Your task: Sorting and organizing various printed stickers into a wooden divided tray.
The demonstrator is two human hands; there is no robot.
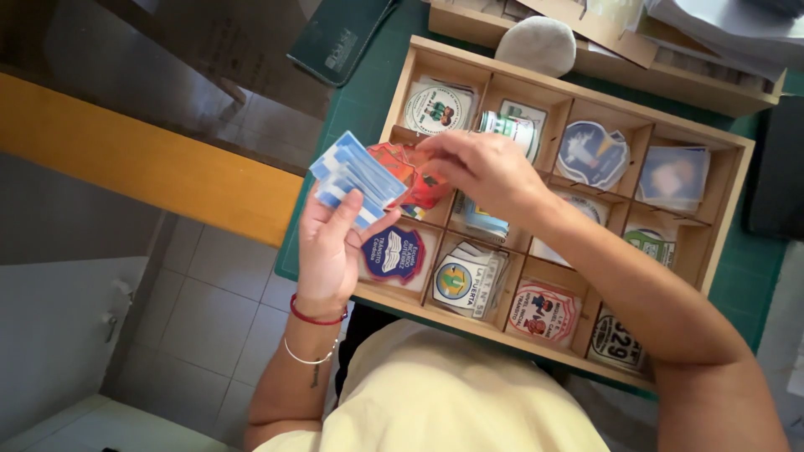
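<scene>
My left hand (328, 243) holds a fanned stack of blue and white stickers (356, 176) over the left edge of a wooden compartment tray (727, 219). My right hand (484, 170) reaches into a middle-left compartment, with its fingertips on a red and orange sticker stack (412, 174). The tray's compartments hold several stacks of round and shield-shaped stickers, among them a dark blue shield sticker (394, 253) just below my left thumb.
The tray lies on a green cutting mat (745, 268). A grey rounded object (538, 42) and a second wooden tray (670, 75) sit behind it. A dark green book (339, 38) lies at the back left. A yellow wooden beam (142, 159) runs left, tiled floor below.
</scene>
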